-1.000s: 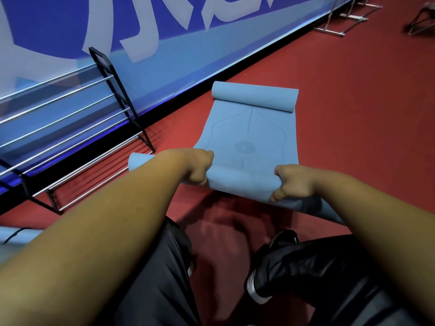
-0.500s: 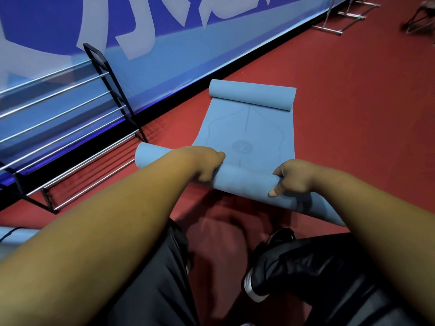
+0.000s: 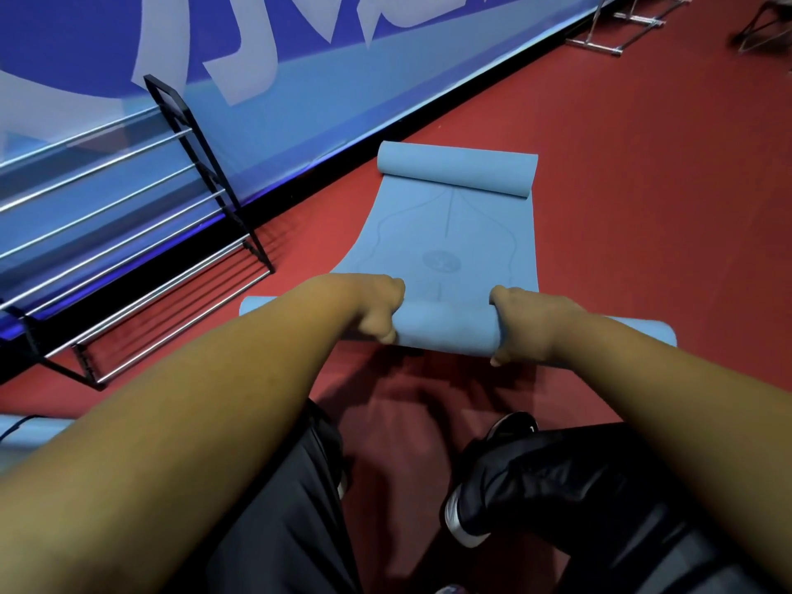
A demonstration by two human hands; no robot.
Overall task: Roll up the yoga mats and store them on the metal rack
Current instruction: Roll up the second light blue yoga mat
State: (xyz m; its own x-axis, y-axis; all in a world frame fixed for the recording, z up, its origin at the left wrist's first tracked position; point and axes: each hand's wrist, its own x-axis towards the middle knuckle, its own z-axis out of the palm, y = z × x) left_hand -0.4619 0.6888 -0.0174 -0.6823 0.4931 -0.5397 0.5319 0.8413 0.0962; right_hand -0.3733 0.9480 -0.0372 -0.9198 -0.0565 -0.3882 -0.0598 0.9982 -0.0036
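A light blue yoga mat (image 3: 445, 237) lies on the red floor ahead of me, its far end curled into a small roll (image 3: 456, 173). The near end is wound into a roll (image 3: 448, 327) lying across my view. My left hand (image 3: 377, 306) grips this roll left of its middle, fingers curled over the top. My right hand (image 3: 525, 325) grips it right of the middle, thumb pointing down. The metal rack (image 3: 141, 250), black-framed with chrome bars, stands at the left against the wall. Its shelves hold nothing that I can see.
A blue and white banner wall (image 3: 343, 79) runs along the left. Another blue mat's edge (image 3: 30, 430) shows at the far left, low down. My knees and a black shoe (image 3: 493, 478) are below the roll. Metal stands (image 3: 621, 32) sit at the far right.
Both hands have rolled the near end forward, so the roll is thicker and sits farther up the mat. The flat stretch between the two rolls is shorter.
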